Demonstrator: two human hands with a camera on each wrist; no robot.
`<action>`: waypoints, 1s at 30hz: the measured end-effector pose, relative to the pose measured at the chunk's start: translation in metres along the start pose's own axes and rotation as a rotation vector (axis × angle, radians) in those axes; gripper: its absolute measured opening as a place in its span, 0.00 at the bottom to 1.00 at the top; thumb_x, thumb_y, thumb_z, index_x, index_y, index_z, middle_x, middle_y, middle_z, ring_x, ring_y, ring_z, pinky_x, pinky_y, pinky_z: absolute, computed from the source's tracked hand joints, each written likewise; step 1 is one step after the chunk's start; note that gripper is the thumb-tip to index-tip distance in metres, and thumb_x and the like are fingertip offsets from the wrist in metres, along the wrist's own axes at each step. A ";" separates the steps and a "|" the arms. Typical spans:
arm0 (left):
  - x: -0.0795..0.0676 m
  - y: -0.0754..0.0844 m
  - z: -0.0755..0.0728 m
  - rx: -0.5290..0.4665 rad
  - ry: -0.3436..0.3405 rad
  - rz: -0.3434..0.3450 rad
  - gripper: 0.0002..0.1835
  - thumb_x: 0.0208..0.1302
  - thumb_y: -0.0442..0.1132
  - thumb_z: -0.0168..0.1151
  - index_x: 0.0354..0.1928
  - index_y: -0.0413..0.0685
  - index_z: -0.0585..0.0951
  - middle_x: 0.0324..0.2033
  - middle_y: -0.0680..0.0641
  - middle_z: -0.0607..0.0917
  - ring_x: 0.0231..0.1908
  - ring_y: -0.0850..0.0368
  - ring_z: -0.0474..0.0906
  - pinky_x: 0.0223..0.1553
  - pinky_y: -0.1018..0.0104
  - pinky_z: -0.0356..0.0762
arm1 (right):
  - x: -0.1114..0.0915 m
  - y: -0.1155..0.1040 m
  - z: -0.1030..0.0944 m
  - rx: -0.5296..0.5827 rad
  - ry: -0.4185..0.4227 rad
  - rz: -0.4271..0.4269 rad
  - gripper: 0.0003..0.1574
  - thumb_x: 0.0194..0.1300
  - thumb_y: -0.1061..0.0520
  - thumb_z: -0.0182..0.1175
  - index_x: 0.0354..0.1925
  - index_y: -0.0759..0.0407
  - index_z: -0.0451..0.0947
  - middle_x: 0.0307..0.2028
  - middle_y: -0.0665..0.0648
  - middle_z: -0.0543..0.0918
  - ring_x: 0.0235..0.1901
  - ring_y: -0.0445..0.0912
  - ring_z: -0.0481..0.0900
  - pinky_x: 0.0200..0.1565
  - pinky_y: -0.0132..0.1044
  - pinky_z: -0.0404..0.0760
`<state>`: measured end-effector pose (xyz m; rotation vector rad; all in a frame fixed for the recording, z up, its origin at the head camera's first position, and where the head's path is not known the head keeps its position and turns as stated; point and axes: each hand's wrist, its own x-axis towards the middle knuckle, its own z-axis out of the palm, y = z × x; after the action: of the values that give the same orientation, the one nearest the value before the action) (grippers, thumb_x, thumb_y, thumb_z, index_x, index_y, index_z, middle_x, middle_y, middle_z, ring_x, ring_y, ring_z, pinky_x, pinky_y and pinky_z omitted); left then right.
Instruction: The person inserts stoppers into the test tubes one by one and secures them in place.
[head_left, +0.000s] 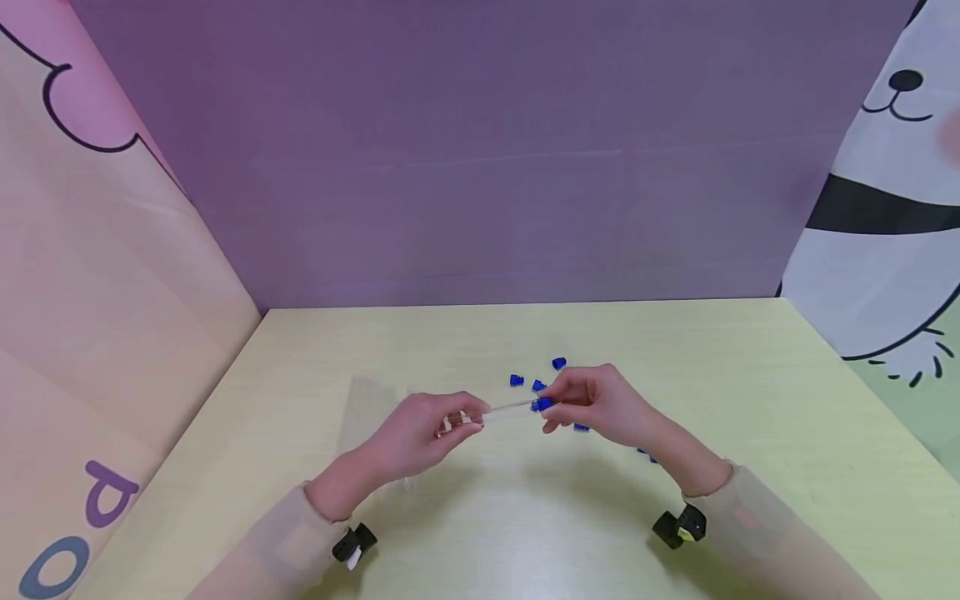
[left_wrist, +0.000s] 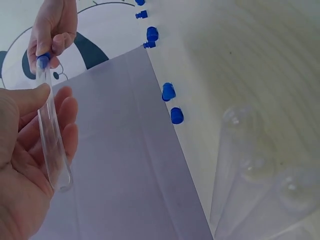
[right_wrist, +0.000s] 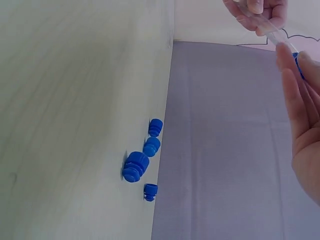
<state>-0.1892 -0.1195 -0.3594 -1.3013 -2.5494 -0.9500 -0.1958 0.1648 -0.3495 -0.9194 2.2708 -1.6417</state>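
My left hand [head_left: 427, 429] holds a clear test tube [left_wrist: 51, 135] between thumb and fingers, its rounded end toward the palm in the left wrist view. At the tube's far end, a blue stopper [head_left: 541, 404] is pinched by the thumb and fingertips of my right hand [head_left: 603, 404]. That stopper [left_wrist: 43, 61] sits at the tube's mouth in the left wrist view. Both hands are raised over the table, with the tube spanning the gap between them. In the right wrist view, the fingers partly hide the stopper [right_wrist: 298, 65].
Several loose blue stoppers [right_wrist: 135, 166] lie on the pale wooden table [head_left: 480, 533], behind and beneath my right hand. More clear test tubes [left_wrist: 232, 165] lie on the left side. A purple backdrop [head_left: 480, 167] rises behind the table, with printed panels on both sides.
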 end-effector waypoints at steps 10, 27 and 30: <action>0.000 0.007 0.004 0.000 0.024 0.070 0.08 0.63 0.30 0.64 0.44 0.44 0.82 0.30 0.52 0.85 0.24 0.67 0.75 0.27 0.74 0.75 | -0.007 0.000 -0.001 0.095 -0.052 0.010 0.10 0.63 0.68 0.63 0.41 0.75 0.77 0.31 0.65 0.85 0.29 0.53 0.87 0.34 0.53 0.82; -0.002 0.012 0.021 -0.131 0.126 0.129 0.09 0.60 0.26 0.65 0.42 0.41 0.81 0.26 0.51 0.84 0.21 0.68 0.72 0.21 0.75 0.69 | -0.007 -0.007 -0.004 0.112 -0.061 -0.065 0.11 0.62 0.69 0.63 0.39 0.79 0.78 0.30 0.66 0.86 0.25 0.49 0.86 0.29 0.40 0.84; -0.003 0.013 0.024 -0.148 0.147 0.134 0.09 0.60 0.25 0.65 0.41 0.40 0.81 0.26 0.51 0.83 0.21 0.68 0.72 0.19 0.76 0.68 | -0.006 -0.008 -0.006 0.101 -0.068 -0.094 0.12 0.62 0.68 0.64 0.40 0.80 0.78 0.28 0.65 0.86 0.25 0.50 0.86 0.28 0.40 0.83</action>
<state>-0.1739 -0.1021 -0.3735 -1.3646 -2.2899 -1.1784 -0.1911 0.1716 -0.3414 -1.0546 2.1095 -1.7185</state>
